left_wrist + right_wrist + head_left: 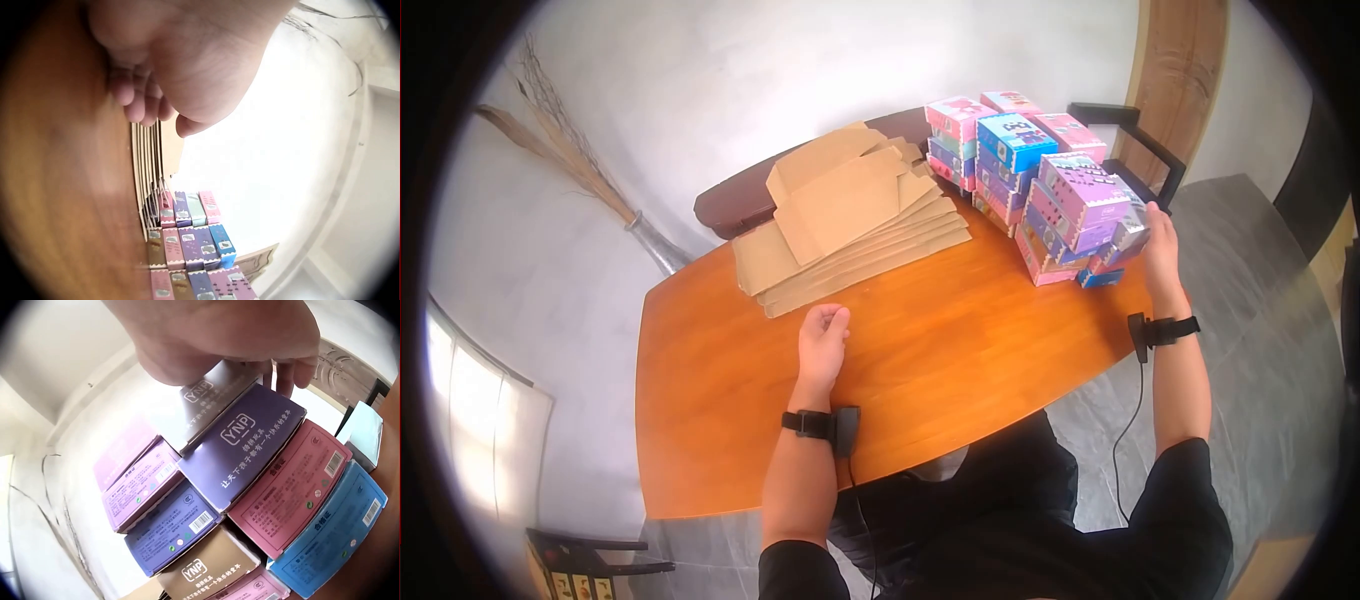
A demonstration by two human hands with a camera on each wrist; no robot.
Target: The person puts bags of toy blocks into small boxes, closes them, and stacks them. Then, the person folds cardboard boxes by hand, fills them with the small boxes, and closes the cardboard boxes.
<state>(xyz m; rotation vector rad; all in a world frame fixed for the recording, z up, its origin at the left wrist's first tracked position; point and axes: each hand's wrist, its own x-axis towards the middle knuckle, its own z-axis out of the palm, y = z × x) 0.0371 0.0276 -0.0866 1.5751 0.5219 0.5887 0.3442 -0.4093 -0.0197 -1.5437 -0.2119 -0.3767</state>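
My right hand (1162,250) lies along the right side of a silver-grey box (209,400) at the outer end of a stack of small printed boxes (1085,190). In the right wrist view its palm covers part of that box, and the fingertips (305,372) show past its far edge; the thumb is hidden. Below the grey box are purple (247,447), pink (290,487) and blue (328,528) boxes. My left hand (823,340) is over the wooden table, fingers loosely curled and holding nothing, just in front of a pile of flat brown cardboard (840,210).
The orange-brown table (730,400) has a curved far edge. A dark red chair back (740,200) stands behind the cardboard, and a black chair (1165,155) behind the boxes. Dried branches in a vase (655,245) stand at the left. Cables hang from both wrist cameras.
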